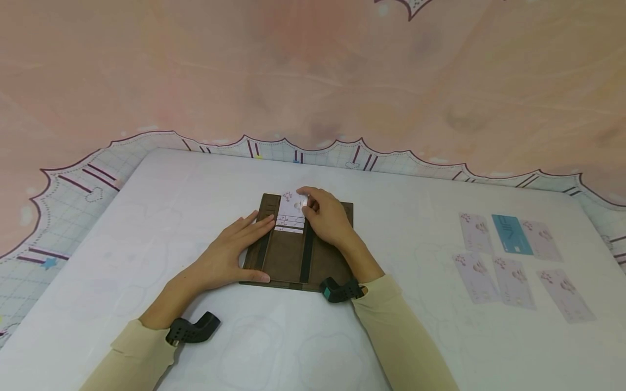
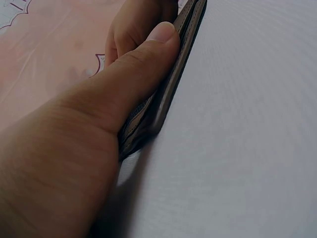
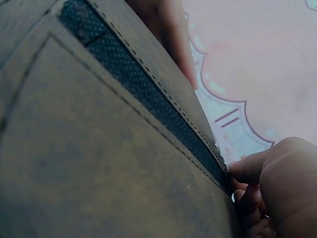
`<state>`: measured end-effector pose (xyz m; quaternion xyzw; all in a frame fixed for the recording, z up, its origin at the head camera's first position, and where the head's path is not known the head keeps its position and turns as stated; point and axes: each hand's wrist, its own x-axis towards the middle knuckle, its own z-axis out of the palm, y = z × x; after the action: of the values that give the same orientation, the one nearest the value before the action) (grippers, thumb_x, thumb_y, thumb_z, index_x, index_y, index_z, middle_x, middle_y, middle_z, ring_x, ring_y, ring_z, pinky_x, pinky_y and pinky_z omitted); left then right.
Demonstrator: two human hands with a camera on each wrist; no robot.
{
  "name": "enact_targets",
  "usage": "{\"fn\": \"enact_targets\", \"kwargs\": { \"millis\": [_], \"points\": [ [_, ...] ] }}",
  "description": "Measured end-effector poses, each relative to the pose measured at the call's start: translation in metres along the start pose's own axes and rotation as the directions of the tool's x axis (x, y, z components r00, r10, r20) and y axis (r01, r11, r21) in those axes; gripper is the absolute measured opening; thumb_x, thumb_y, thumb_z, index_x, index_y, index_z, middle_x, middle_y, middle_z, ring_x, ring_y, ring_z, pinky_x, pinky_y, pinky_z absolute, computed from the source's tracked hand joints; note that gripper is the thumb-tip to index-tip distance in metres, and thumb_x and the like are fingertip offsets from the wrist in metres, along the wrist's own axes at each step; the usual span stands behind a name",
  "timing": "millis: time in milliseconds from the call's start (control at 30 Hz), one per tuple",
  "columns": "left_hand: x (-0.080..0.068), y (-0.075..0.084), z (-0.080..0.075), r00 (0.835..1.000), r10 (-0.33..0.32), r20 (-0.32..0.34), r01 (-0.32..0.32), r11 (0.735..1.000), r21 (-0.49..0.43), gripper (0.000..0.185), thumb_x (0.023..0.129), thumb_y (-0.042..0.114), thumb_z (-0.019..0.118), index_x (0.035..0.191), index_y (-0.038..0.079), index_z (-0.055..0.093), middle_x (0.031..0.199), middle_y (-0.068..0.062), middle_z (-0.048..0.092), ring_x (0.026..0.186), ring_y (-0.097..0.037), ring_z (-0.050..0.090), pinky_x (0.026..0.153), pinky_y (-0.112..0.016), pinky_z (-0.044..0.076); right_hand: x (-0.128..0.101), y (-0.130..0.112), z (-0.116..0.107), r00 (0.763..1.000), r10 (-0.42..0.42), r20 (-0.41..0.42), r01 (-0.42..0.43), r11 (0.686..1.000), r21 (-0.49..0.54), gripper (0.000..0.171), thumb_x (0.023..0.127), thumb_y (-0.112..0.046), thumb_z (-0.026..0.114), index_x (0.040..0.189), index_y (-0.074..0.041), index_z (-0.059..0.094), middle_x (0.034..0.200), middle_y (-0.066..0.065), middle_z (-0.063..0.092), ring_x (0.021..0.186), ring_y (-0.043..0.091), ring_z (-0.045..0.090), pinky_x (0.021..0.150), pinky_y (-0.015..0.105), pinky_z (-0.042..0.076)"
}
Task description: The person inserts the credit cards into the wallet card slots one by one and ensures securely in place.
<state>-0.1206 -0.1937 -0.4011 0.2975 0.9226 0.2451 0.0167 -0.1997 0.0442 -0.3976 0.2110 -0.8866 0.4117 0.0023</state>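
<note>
A brown leather wallet [image 1: 286, 260] lies opened flat on the white table, with dark bands running along it. Near its top, a pale card with a pink flower print [image 1: 292, 203] sticks up above several card edges [image 1: 289, 223] tucked in slots. My right hand [image 1: 329, 220] pinches this card at its right side between thumb and fingers. Across the wallet's left part, my left hand [image 1: 227, 252] rests with fingers spread and straight; its thumb [image 2: 143, 57] presses the near edge in the left wrist view. In the right wrist view, the wallet's leather [image 3: 109, 148] hides most of the card.
To the right on the table [image 1: 401, 326] lie several loose pale flower-print cards [image 1: 475, 277] and one blue card [image 1: 511, 234]. A pink patterned cloth [image 1: 313, 76] hangs behind the table's far edge. Both wrists wear black camera bands [image 1: 193, 328].
</note>
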Motion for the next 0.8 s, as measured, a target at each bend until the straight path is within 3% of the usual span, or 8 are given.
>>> {"fn": "enact_targets", "kwargs": {
  "millis": [800],
  "points": [
    [0.0001, -0.0027, 0.0023, 1.0, 0.01, -0.008, -0.009, 1.0, 0.009, 0.105, 0.069, 0.058, 0.077, 0.151, 0.013, 0.03, 0.155, -0.004, 0.029, 0.145, -0.029, 0.011, 0.116, -0.047, 0.009, -0.0004, 0.0029, 0.0, 1.0, -0.009, 0.019, 0.009, 1.0, 0.0, 0.027, 0.092, -0.006, 0.062, 0.119, -0.006, 0.065, 0.088, 0.006, 0.055, 0.081, 0.02, 0.05, 0.072, 0.033, 0.043]
  ]
}}
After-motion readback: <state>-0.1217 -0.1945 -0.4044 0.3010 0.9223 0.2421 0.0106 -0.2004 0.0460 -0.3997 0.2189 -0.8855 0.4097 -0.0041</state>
